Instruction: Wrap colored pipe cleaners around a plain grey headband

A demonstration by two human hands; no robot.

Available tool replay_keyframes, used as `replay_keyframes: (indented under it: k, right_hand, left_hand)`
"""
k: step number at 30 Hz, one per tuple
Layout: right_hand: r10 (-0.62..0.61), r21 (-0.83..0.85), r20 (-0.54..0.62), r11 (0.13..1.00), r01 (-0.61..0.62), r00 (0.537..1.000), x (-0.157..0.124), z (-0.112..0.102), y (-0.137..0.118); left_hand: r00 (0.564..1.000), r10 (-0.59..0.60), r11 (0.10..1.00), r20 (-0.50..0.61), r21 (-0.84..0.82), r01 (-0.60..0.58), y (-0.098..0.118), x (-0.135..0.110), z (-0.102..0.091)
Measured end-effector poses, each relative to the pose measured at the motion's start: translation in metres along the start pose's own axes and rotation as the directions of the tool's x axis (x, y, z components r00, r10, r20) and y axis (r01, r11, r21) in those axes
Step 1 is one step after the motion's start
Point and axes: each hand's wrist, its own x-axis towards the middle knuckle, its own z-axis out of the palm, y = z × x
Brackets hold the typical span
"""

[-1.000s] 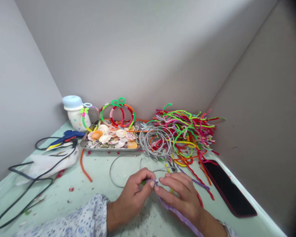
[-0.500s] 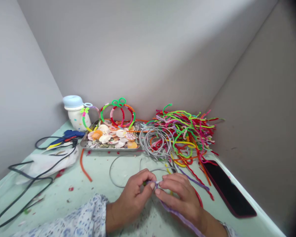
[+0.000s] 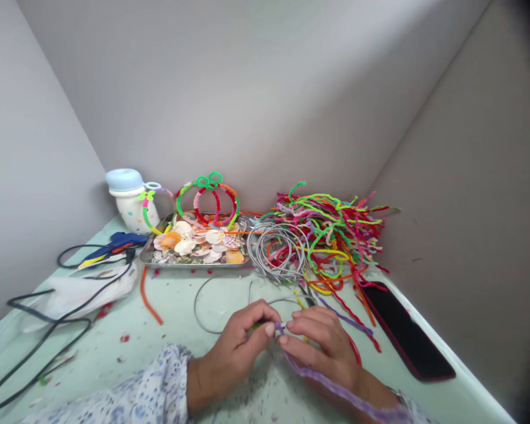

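Note:
My left hand and my right hand meet over the pale green table, fingertips pinched together. Between them they grip the end of a thin grey wire headband and a purple pipe cleaner. The pipe cleaner trails from the pinch under my right hand toward the bottom right. A bit of green shows inside my left fingers; I cannot make out what it is. The wire band loops out to the left and behind my hands.
A metal tray of seashells sits behind, with wrapped hoops and a white pot. A bundle of grey wire bands and a heap of coloured pipe cleaners lie right. A phone, a glue gun, cables and a loose orange pipe cleaner lie around.
Both hands stay pinched at the same spot, with only small finger shifts. The view has tilted slightly, so the purple pipe cleaner now shows further along toward the bottom right.

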Motion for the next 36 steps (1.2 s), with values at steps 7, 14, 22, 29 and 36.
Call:
replay_keyframes:
  k: [7, 14, 22, 29, 36]
  right_hand:
    - [-0.029, -0.054, 0.016, 0.998, 0.029, 0.999, -0.007, 0.004, 0.009]
    - [-0.049, -0.067, 0.071, 0.996, 0.054, 0.996, -0.015, 0.003, 0.017]
    - [-0.051, -0.051, 0.106, 0.997, 0.056, 0.993, -0.017, 0.003, 0.019]
    - [0.061, 0.038, 0.079, 0.997, -0.064, 0.995, -0.005, 0.002, 0.009]
    - [0.154, 0.136, 0.055, 0.978, -0.160, 0.987, -0.008, 0.005, 0.007]
  left_hand:
    - [0.999, -0.040, 0.998, -0.036, -0.054, 0.038, -0.003, -0.003, 0.003]
    - [0.999, -0.011, 0.999, -0.032, 0.046, 0.013, -0.001, -0.002, 0.003]
    - [0.999, 0.009, 0.992, -0.033, 0.129, -0.005, -0.002, -0.001, 0.003]
    - [0.999, 0.014, 0.987, -0.030, 0.159, -0.009, -0.002, -0.002, 0.004]
    - [1.000, 0.019, 0.976, -0.022, 0.217, -0.014, -0.002, -0.002, 0.004]
